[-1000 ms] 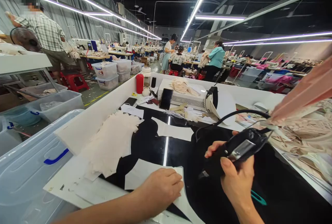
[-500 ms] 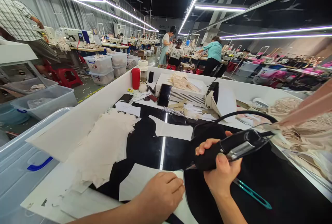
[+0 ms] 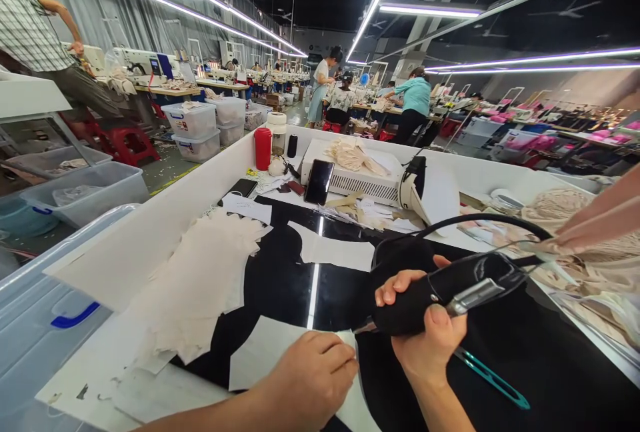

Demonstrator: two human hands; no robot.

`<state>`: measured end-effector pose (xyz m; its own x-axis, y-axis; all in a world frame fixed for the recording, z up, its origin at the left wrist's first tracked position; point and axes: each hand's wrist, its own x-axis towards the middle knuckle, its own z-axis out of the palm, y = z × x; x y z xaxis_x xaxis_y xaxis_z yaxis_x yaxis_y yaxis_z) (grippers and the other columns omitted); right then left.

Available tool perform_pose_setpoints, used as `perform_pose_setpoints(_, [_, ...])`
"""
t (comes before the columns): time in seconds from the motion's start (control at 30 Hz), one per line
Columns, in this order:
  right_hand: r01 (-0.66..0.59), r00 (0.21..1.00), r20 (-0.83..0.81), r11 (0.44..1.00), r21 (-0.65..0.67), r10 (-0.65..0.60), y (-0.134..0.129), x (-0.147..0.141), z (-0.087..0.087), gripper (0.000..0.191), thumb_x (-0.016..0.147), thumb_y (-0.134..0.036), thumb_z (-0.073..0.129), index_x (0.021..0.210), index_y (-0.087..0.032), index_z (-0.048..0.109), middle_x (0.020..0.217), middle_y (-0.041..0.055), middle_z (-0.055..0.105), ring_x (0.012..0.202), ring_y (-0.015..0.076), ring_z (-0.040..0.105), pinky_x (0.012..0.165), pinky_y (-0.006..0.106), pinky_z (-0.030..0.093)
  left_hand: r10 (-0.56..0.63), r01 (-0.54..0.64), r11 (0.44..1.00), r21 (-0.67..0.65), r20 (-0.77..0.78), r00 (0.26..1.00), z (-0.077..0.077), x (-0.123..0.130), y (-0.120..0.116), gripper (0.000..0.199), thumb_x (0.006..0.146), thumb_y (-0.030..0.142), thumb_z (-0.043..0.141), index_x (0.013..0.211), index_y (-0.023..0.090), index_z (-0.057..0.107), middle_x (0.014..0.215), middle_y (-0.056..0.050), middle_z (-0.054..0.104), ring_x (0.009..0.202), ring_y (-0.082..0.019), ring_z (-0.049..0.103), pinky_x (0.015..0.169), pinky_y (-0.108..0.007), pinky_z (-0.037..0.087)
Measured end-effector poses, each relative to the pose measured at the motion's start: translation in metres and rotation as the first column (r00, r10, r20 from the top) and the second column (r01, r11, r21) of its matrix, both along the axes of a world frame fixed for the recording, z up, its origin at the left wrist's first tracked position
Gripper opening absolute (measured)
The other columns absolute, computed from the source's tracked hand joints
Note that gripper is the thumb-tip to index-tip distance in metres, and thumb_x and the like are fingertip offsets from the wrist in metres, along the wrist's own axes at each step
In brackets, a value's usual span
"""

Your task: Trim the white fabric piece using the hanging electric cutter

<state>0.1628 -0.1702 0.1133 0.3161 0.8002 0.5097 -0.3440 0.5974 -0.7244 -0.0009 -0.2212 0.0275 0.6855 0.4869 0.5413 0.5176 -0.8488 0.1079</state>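
My right hand [image 3: 430, 342] is wrapped around a black corded hand tool [image 3: 407, 302] with a narrow metal tip, which points left. That tip is at the corner of a white cut piece [image 3: 265, 349], close to my left fingers; whether it touches cannot be made out. My left hand [image 3: 315, 372] rests on the piece, its fingers curled and pinching the right edge. Under both hands lies a glossy black work surface [image 3: 280, 285]. A teal slotted tool [image 3: 493, 379] lies right of my right wrist. Farther back is another white cut piece [image 3: 335, 245].
Pale layered fabric pieces [image 3: 200, 279] are heaped at the left. Behind are a phone [image 3: 319, 182], a red container [image 3: 263, 149] and a white vented box [image 3: 363, 182]. The tool's cable [image 3: 465, 217] arcs to the right. Beige fabric [image 3: 590, 252] piles up there. People work at distant tables.
The black tool has turned slightly and its metal tip has dropped a little toward the white piece's edge. My left hand has hardly moved. A person at far left has shifted.
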Motion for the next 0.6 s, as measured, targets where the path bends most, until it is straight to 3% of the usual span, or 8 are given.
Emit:
perform_pose_setpoints(0.43, [-0.001, 0.999, 0.04, 1.0, 0.03, 0.0, -0.0019, -0.0008, -0.0054, 0.046, 0.085, -0.046, 0.082, 0.121, -0.027, 0.062, 0.08, -0.0016, 0.063, 0.06, 0.015, 0.058, 0.052, 0.029, 0.054, -0.043, 0.045, 0.998, -0.043, 0.044, 0.998, 0.0034, -0.0036, -0.0004, 0.022, 0.102, 0.005, 0.045, 0.104, 0.013, 0.065, 0.099, -0.009, 0.068, 0.093, -0.019, 0.066, 0.084, -0.03, 0.059])
perform_pose_setpoints(0.6, [-0.004, 0.999, 0.047, 1.0, 0.023, 0.003, -0.0009, -0.0009, -0.0075, 0.045, 0.086, -0.048, 0.082, 0.12, -0.027, 0.062, 0.081, -0.0016, 0.062, 0.06, 0.015, 0.059, 0.052, 0.028, 0.054, -0.052, 0.054, 0.997, -0.056, 0.036, 0.998, 0.0021, -0.008, -0.003, 0.022, 0.1, 0.005, 0.047, 0.112, 0.013, 0.065, 0.113, -0.011, 0.07, 0.099, -0.02, 0.066, 0.088, -0.032, 0.059])
